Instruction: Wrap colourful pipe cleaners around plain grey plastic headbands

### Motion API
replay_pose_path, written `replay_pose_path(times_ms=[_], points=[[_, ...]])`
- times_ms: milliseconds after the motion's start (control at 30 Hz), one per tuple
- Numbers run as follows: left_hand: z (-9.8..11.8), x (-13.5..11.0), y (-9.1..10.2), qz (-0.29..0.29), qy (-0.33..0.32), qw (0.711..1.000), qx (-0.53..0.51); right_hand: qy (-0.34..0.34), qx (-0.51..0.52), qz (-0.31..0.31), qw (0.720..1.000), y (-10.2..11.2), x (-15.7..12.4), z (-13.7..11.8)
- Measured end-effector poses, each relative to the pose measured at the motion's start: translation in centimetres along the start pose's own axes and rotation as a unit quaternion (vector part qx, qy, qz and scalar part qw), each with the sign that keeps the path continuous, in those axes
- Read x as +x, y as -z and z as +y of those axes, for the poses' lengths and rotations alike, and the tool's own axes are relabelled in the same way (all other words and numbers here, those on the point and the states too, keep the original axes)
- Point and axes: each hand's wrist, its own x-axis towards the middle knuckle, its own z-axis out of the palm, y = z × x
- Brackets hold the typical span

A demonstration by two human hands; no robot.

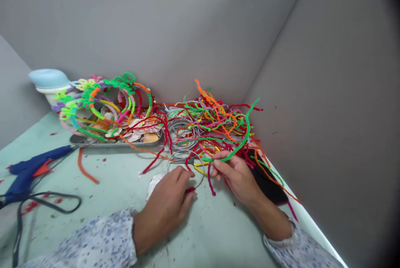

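Observation:
My left hand is closed on a thin metal ring, which stands up from its fingers. A short red fuzzy section shows on the ring by the fingertips. My right hand pinches a bright green pipe cleaner near one end. Its long free end curves up and to the right, while the short end points toward the ring. Behind the hands, a yellow-handled tool lies partly hidden. A crumpled white piece sits beside my left hand.
Loose pipe cleaners pile up beside stacked metal rings. At left, a metal tray holds shells and pipe-cleaner hoops, near a blue-lidded container. A corded blue glue gun lies front left. A black flat object lies right.

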Motion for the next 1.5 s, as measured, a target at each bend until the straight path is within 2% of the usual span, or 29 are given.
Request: replay_pose_path(times_ms=[100,200,400,533,633,733,833,967,1100,1500], points=[[-0.2,-0.6,-0.4,-0.031,-0.010,0.997,0.076,0.002,-0.034,0.022,0.999,-0.5,-1.0,0.5],[-0.2,-0.5,-0.5,-0.039,-0.025,0.995,0.093,-0.006,-0.071,0.036,0.997,-1.4,-1.9,1.2],[-0.4,-0.4,-0.2,0.040,-0.026,0.999,0.000,0.083,-0.118,0.057,0.988,-2.2,-3.0,2.3],[-0.7,-0.3,-0.2,0.071,-0.025,0.997,-0.029,0.136,-0.139,0.056,0.979,-2.6,-3.3,2.6],[-0.9,-0.3,-0.5,0.091,-0.009,0.994,-0.054,0.174,-0.185,0.056,0.966,-2.7,-3.4,2.8],[-1.0,-0.5,-0.8,0.110,0.001,0.991,-0.072,0.227,-0.241,0.075,0.940,-2.7,-3.3,2.9],[-1.2,-0.6,-1.1,0.118,-0.003,0.989,-0.084,0.267,-0.279,0.071,0.920,-2.7,-3.1,2.8],[-1.4,-0.6,-1.2,0.116,-0.022,0.990,-0.081,0.296,-0.296,0.058,0.906,-2.8,-3.0,2.6],[-1.5,-0.5,-1.1,0.109,-0.042,0.991,-0.063,0.312,-0.312,0.054,0.896,-2.9,-3.1,2.5],[-1.2,-0.3,-0.6,0.094,-0.053,0.992,-0.070,0.316,-0.322,0.047,0.891,-3.1,-3.2,2.4]])
